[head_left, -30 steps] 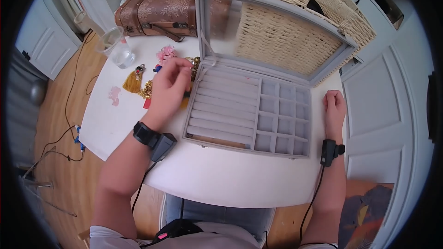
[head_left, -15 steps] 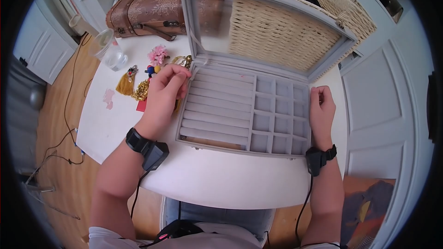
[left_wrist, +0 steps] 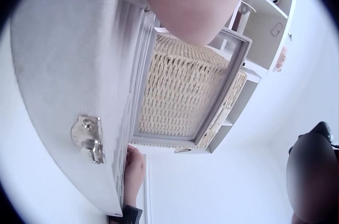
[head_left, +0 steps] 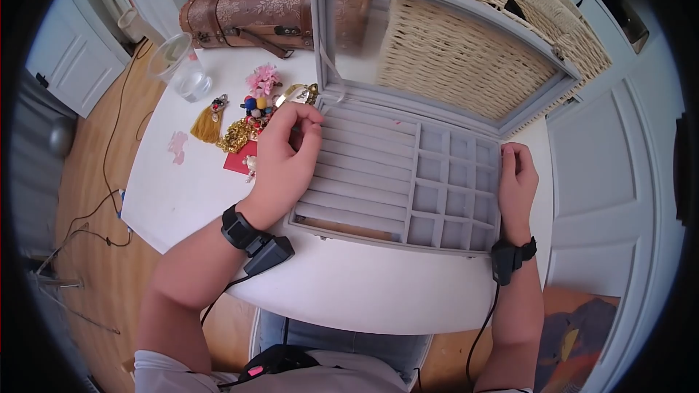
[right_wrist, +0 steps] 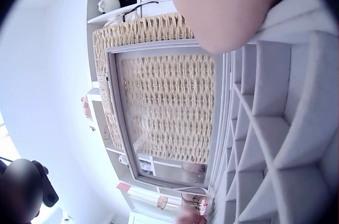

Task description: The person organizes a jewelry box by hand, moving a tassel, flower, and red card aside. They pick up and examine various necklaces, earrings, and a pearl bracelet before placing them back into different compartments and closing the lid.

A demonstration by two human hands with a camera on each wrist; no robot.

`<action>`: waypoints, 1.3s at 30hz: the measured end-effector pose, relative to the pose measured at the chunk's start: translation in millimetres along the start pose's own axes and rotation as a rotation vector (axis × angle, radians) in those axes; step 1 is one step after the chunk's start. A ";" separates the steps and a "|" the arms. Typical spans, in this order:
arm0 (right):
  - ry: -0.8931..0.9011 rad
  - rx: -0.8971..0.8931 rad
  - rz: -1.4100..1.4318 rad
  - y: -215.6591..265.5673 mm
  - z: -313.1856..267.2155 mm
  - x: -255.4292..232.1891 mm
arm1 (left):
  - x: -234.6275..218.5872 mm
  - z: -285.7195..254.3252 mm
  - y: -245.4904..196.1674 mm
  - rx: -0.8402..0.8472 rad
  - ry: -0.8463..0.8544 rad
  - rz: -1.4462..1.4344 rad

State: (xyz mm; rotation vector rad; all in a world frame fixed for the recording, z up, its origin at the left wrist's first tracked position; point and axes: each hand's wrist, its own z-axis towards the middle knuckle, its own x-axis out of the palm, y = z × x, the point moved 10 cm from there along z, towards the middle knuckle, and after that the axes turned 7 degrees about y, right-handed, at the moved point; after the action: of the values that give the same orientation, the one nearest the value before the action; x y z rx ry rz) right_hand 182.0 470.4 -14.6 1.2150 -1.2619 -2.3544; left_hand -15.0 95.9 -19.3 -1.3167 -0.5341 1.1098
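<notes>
A grey jewelry box (head_left: 357, 167) stands on the white table with its glass lid (head_left: 451, 51) raised. Padded ring rolls fill its left part, small square compartments its right. My left hand (head_left: 287, 156) is at the box's left side, fingers and thumb curled at the rim. On the opposite side my right hand (head_left: 518, 189) has its curled fingertips at the right rim. In the left wrist view a metal clasp (left_wrist: 90, 139) shows on the box's front. Left of my left hand lie a pink flower (head_left: 262, 80), a yellow tassel (head_left: 209, 122) and gold beads (head_left: 239, 135).
Behind the box are a brown suitcase (head_left: 247, 11) and a woven basket (head_left: 466, 40). Clear plastic cups (head_left: 191, 81) stand at the table's left edge. A red packet (head_left: 237, 160) lies beside my left wrist. A white door (head_left: 604, 167) is close on the right.
My left hand has come from over the trinkets to the box's left rim. The right hand has moved left from beside the box to its right side. The head view has shifted slightly.
</notes>
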 end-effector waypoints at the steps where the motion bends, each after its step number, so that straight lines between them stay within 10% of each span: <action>1: -0.001 -0.011 0.000 1.2 0.4 -0.6 | 0.1 0.6 0.3 0.005 0.000 -0.004; 33: 0.125 -0.002 -0.015 7.2 0.4 5.3 | -4.7 12.8 -6.2 0.085 0.073 0.167; 39: 0.134 0.006 -0.037 5.2 0.2 5.6 | -110.3 36.2 -10.8 0.110 -0.303 0.289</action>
State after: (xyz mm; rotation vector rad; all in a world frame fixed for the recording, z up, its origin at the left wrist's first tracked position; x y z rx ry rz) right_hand 177.2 464.4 -13.7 1.3842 -1.2141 -2.2529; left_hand -88.8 19.4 28.5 -1.1592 -0.5051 1.5714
